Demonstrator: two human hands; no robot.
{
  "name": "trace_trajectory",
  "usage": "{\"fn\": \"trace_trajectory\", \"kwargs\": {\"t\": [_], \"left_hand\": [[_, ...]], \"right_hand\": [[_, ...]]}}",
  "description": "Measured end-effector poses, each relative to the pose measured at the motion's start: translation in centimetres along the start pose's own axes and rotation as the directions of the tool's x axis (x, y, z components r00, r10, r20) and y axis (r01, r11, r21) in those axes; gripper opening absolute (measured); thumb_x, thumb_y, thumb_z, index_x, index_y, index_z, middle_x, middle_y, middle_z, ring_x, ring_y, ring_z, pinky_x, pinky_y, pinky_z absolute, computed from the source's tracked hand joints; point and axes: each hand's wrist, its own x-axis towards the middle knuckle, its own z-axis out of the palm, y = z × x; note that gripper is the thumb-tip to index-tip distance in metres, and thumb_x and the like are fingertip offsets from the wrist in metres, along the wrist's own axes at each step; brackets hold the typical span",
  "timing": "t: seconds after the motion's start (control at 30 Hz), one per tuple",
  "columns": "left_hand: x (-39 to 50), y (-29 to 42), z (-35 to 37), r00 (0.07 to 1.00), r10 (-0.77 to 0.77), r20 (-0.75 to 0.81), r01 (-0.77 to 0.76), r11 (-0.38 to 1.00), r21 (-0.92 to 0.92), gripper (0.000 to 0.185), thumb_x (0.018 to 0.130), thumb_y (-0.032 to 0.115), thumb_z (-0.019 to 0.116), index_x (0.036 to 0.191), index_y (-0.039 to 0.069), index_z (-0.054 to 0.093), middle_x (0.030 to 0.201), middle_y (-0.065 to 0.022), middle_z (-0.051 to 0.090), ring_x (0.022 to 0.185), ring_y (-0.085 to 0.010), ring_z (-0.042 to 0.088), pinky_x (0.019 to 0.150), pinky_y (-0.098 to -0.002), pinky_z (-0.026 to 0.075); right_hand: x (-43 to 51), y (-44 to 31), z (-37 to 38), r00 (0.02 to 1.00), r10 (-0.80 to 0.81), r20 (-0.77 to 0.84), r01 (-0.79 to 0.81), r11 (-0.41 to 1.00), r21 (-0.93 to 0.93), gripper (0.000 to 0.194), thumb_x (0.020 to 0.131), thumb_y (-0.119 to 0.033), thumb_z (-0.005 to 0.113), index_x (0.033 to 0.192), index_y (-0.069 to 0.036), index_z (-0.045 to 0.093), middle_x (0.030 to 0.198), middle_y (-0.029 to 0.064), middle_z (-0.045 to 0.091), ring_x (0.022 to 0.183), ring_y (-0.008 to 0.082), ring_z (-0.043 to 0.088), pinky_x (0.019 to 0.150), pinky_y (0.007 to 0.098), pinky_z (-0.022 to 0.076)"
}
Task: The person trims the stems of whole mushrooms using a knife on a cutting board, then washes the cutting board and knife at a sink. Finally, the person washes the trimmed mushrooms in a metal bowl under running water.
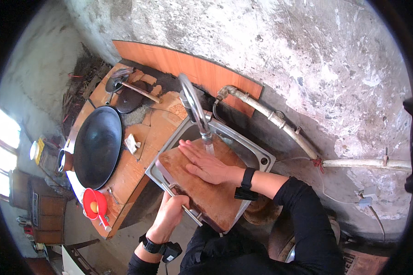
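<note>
A thick wooden cutting board lies tilted across the stainless-steel sink, covering much of its basin. My left hand is closed around the metal bar handle on the board's near left side. Flat on the board's upper face rests my right hand, palm down, thumb apart from the extended fingers. Water runs from the curved chrome faucet onto the board just beyond my right fingers. The wood looks wet and dark brown in places.
Left of the sink, a tiled counter carries a large black wok, a crumpled white cloth and a red plastic ladle with an egg-like yellow object inside. A long-handled tool lies farther back. A pipe follows the wall.
</note>
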Motion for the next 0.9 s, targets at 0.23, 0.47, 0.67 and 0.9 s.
{"fn": "trace_trajectory", "kwargs": {"t": [0.23,0.47,0.67,0.9], "left_hand": [[-0.2,-0.3,-0.7,0.996,0.057,0.063,-0.060,0.997,0.038,0.038,0.071,-0.013,0.048,0.106,-0.001,0.058,0.090,-0.0073,0.062,0.076,-0.0189,0.060,0.060,-0.0264,0.046],[-1.6,0.2,-1.2,0.997,0.031,0.071,-0.034,0.998,0.044,0.034,0.072,-0.010,0.049,0.103,0.000,0.057,0.088,-0.0038,0.059,0.077,-0.0135,0.055,0.064,-0.0255,0.043],[-3.3,0.8,-2.0,1.000,-0.001,0.028,0.000,0.999,0.043,0.052,0.067,-0.015,0.047,0.116,-0.004,0.059,0.100,-0.0086,0.065,0.079,-0.0175,0.061,0.060,-0.0237,0.045],[-4.3,1.8,-2.6,0.996,0.086,0.022,-0.087,0.992,0.087,0.056,0.066,-0.011,0.048,0.120,-0.005,0.056,0.099,-0.0098,0.066,0.080,-0.0198,0.062,0.062,-0.0264,0.047]], "right_hand": [[-0.1,-1.5,1.3,0.936,-0.351,0.013,0.351,0.932,-0.092,0.077,0.105,-0.052,0.028,0.156,0.003,0.009,0.162,0.0255,0.009,0.152,0.0383,0.008,0.123,0.0448,0.0113],[0.1,-2.8,2.7,0.940,-0.342,0.004,0.342,0.937,-0.079,0.077,0.104,-0.046,0.033,0.155,0.006,0.010,0.163,0.0252,0.009,0.151,0.0399,0.009,0.123,0.0454,0.0104],[0.6,-1.4,0.2,0.997,0.071,-0.036,-0.075,0.990,-0.118,0.070,0.103,-0.031,0.040,0.156,0.003,0.010,0.163,0.0222,0.010,0.152,0.0364,0.008,0.123,0.0422,0.0111],[-0.2,-2.1,3.4,0.914,-0.400,-0.071,0.381,0.905,-0.187,0.069,0.105,-0.037,0.033,0.157,0.001,0.008,0.164,0.0211,0.009,0.153,0.0343,0.007,0.123,0.0440,0.0101]]}}
